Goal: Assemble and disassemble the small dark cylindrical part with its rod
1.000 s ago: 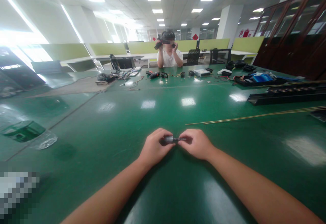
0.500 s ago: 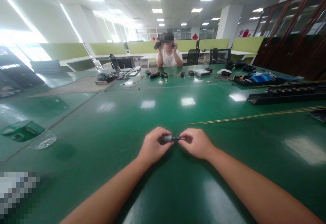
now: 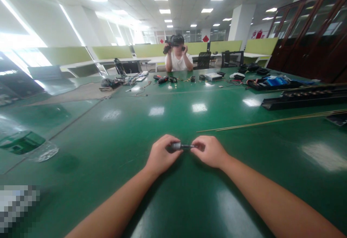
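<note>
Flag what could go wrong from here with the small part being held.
The small part might slip, as only the fingers of the left hand and right hand pinch it. Those fingers cover its ends, so poor alignment could go unseen. The thin rods just beyond the right hand might get nudged.

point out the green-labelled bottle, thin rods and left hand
Green-labelled bottle (image 3: 24,142): head view, on its label.
Thin rods (image 3: 235,126): head view, along their left half.
Left hand (image 3: 160,155): head view, back of hand.
</note>
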The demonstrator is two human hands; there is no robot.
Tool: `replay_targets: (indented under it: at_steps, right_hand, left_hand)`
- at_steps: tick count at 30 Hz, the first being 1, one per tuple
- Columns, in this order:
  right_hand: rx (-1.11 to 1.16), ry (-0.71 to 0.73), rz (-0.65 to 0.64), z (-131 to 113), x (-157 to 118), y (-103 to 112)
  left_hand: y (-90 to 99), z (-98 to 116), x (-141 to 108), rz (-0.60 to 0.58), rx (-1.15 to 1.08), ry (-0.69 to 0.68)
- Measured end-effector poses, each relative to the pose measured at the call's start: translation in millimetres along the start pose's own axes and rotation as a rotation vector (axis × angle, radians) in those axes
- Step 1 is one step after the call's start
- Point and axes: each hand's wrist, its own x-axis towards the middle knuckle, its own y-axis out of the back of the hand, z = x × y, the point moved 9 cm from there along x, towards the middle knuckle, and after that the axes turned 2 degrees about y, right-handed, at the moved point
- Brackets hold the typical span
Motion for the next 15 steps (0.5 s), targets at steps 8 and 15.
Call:
replay_targets:
  at_steps: [8, 15]
  right_hand:
    - [-0.006, -0.006, 0.013, 2, 0, 1]
    - [-0.014, -0.102, 0.077, 11, -2, 8]
  left_hand:
    - [1.2, -3, 0, 0.012, -0.013, -0.002]
    - [6.0, -22, 2, 0.033, 0.010, 0.123]
